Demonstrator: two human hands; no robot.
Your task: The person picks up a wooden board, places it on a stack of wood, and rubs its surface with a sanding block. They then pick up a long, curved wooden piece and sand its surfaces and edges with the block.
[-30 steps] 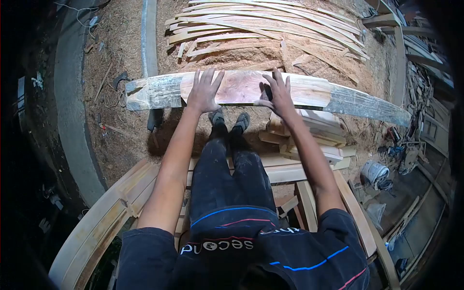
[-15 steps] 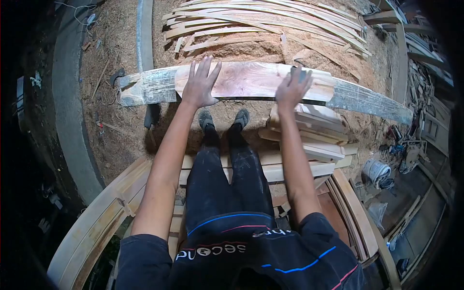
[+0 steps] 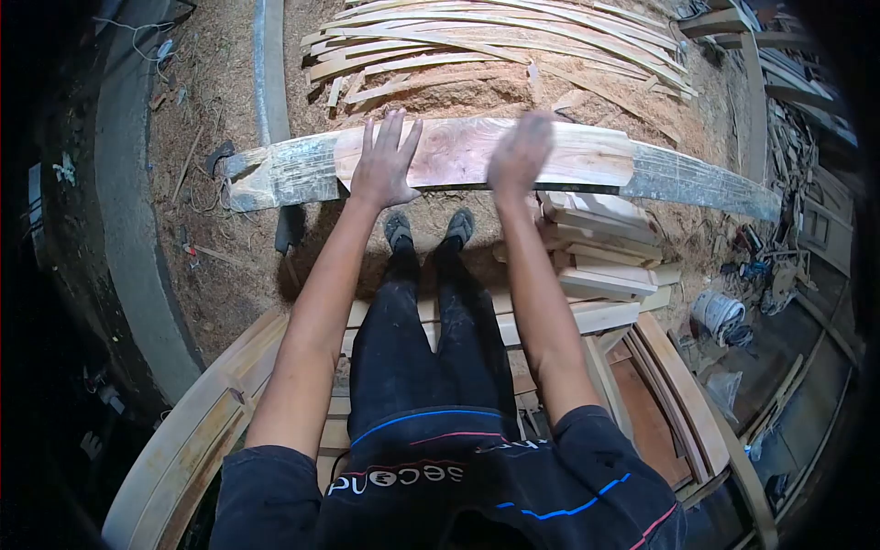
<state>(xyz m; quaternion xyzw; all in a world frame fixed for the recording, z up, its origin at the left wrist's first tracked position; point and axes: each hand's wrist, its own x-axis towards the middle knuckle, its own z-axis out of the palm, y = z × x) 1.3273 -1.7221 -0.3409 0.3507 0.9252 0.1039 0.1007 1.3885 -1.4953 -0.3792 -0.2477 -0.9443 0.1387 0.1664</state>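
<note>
A pale wooden board [image 3: 449, 156] with pinkish grain lies across a long, curved, whitish-stained plank [image 3: 706, 185]. My left hand [image 3: 383, 170] rests flat on the board's left part, fingers spread, thumb along the near edge. Over the middle of the board is my right hand [image 3: 521, 156], palm down and smeared by motion. Half a second ago a dark blue-green patch showed beneath its fingers; now whatever lies under that hand is hidden.
Long thin wood strips [image 3: 495, 41] lie on sawdust beyond the board. Cut wood pieces [image 3: 600, 247] are stacked near my right forearm. Curved wooden parts stand at lower left [image 3: 179, 449] and lower right [image 3: 678, 394]. A white bucket [image 3: 717, 313] sits at right.
My right hand has slid left along the board, and the blue-green patch under it has gone out of sight. My left hand stays in place on the board.
</note>
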